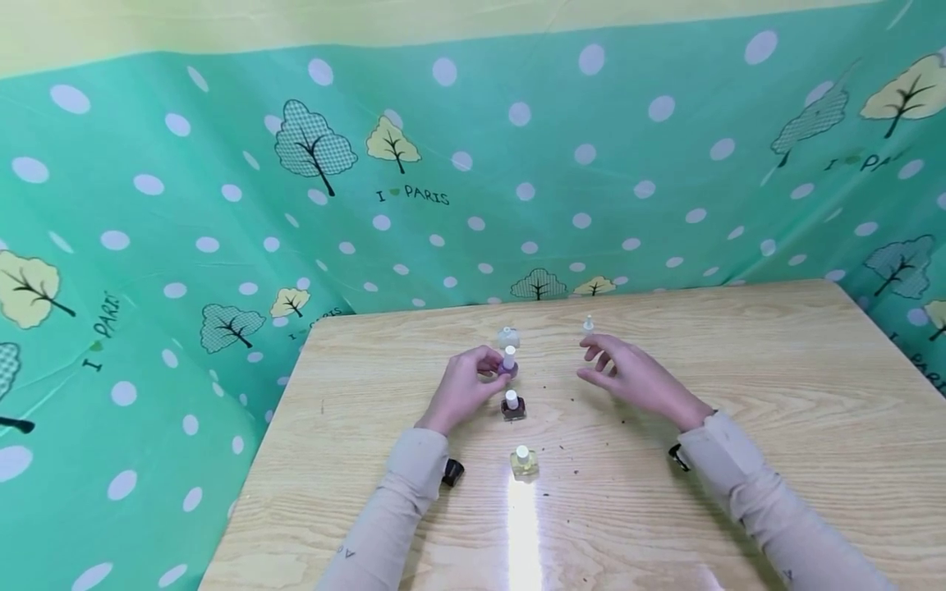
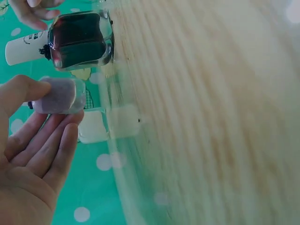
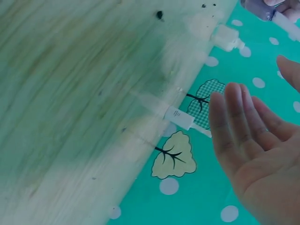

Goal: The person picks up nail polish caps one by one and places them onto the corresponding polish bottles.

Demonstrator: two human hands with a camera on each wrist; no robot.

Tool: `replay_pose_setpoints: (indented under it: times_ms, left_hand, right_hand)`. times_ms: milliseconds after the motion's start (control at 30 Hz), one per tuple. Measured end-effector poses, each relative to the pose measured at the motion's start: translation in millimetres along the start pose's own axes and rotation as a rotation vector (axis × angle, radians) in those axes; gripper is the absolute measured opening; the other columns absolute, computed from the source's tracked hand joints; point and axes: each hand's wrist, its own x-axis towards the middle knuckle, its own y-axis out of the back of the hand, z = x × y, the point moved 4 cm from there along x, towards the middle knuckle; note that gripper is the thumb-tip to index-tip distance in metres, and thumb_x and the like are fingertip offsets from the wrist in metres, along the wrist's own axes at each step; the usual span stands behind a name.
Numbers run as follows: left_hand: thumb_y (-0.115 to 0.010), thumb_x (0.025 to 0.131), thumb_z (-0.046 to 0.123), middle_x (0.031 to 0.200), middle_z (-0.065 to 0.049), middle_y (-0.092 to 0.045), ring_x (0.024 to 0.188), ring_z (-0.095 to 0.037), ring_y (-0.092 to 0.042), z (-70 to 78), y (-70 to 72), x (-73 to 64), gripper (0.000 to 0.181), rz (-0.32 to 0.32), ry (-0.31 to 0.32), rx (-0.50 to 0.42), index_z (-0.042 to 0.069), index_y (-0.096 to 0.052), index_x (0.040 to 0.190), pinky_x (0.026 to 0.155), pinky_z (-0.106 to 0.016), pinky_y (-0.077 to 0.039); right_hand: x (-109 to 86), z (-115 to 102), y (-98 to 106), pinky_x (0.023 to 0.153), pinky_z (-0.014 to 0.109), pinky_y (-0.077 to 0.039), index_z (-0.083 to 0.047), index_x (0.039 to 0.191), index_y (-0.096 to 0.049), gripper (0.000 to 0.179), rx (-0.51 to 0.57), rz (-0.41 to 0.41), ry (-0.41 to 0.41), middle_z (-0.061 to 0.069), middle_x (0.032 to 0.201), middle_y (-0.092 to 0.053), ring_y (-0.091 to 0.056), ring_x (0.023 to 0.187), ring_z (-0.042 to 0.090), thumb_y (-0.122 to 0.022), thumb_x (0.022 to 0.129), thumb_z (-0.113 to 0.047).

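Observation:
My left hand (image 1: 467,386) pinches a nail polish bottle (image 2: 58,96) of purple polish between thumb and fingers, its white cap (image 1: 509,356) upright. Just behind it stands an uncapped bottle of whitish polish (image 1: 508,337), its neck bare in the right wrist view. In front of the left hand is a dark red nail polish bottle (image 2: 79,40) with a white cap. My right hand (image 1: 628,377) hovers over the table with fingers loosely bent and nothing in them. Beyond its fingertips a white cap (image 3: 179,118) stands on the table, its thin brush stem pointing up.
A pale yellow nail polish bottle (image 1: 525,465) with a white cap stands nearer the front, beside a bright light reflection. Small dark specks lie about the wooden table (image 1: 776,369). A green dotted cloth (image 1: 473,156) hangs behind the table's back edge.

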Motion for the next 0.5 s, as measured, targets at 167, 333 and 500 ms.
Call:
replay_pose_setpoints:
  times_ms: [167, 333, 500]
  left_hand:
    - [-0.076, 0.086, 0.013, 0.105, -0.003, -0.072, 0.094, -0.014, -0.068, -2.3, -3.7, 3.6, 0.024, -0.037, 0.036, -0.014, 0.008, -0.068, 0.108, 0.088, -0.024, -0.056]
    - [-0.076, 0.087, 0.011, 0.107, -0.006, -0.071, 0.096, -0.015, -0.069, -4.3, -6.9, 5.4, 0.024, -0.083, 0.084, -0.012, 0.006, -0.067, 0.109, 0.088, -0.024, -0.056]
    - [-0.075, 0.088, 0.010, 0.107, -0.007, -0.071, 0.096, -0.015, -0.069, -3.9, -8.3, 7.3, 0.024, -0.100, 0.080, 0.003, 0.005, -0.067, 0.110, 0.088, -0.024, -0.056]
  right_hand:
    - [1.1, 10.0, 1.1, 0.083, 0.043, -0.056, 0.004, 0.135, -0.051, 0.050, -0.009, -0.033, -0.044, 0.017, 0.115, -0.064, -0.065, 0.098, 0.025, -0.066, 0.096, -0.025]
    - [2.4, 16.3, 3.6, 0.083, 0.044, -0.057, 0.007, 0.135, -0.050, 0.053, -0.011, -0.052, -0.074, 0.019, 0.117, -0.064, -0.064, 0.099, 0.027, -0.065, 0.097, -0.026]
    - [4.5, 22.1, 7.1, 0.084, 0.044, -0.056, 0.007, 0.135, -0.050, 0.053, -0.020, -0.054, -0.096, 0.020, 0.118, -0.063, -0.064, 0.101, 0.029, -0.065, 0.097, -0.026]
